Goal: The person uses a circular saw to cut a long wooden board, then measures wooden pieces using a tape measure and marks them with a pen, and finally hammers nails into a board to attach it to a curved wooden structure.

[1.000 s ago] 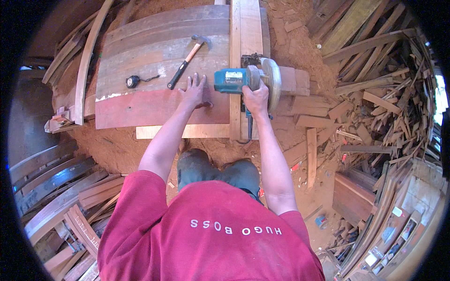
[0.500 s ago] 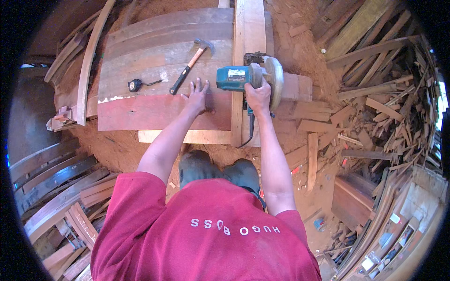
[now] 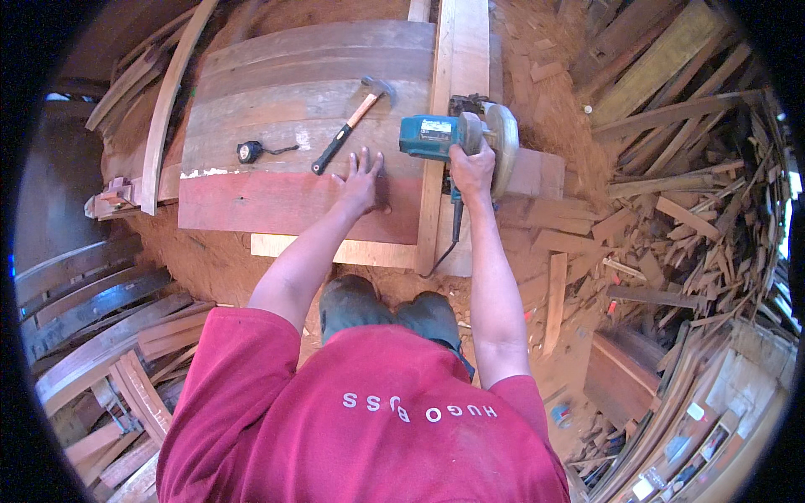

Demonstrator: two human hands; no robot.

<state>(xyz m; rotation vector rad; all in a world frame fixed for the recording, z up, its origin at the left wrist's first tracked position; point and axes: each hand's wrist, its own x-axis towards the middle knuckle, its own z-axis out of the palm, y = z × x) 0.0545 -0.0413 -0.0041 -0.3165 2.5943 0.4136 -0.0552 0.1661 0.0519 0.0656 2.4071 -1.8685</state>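
My right hand [image 3: 473, 172] is wrapped round the handle of a teal circular saw [image 3: 428, 137], which rests over a long pale board [image 3: 444, 75]. A power cord [image 3: 456, 222] trails from the saw toward me. Flat on the joined wood panel [image 3: 277, 109], near its reddish front plank [image 3: 251, 201], lies my left hand [image 3: 362, 186] with fingers spread. Just beyond those fingers is a hammer [image 3: 348, 130] with a black-and-wood handle, its head pointing away. A black tape measure [image 3: 249, 152] sits further left on the panel. The saw's body hides the cutting line beneath it.
Offcuts and scrap wood [image 3: 696, 226] are heaped on the right. Curved timbers [image 3: 75, 310] are stacked at the lower left, and a long strip [image 3: 172, 109] stands left of the panel. Sawdust [image 3: 201, 260] covers the ground. A small blue object [image 3: 561, 415] lies low on the right.
The view has shifted slightly, so the panel and tools appear a little further right. My right hand stays on the saw and my left hand stays flat on the panel.
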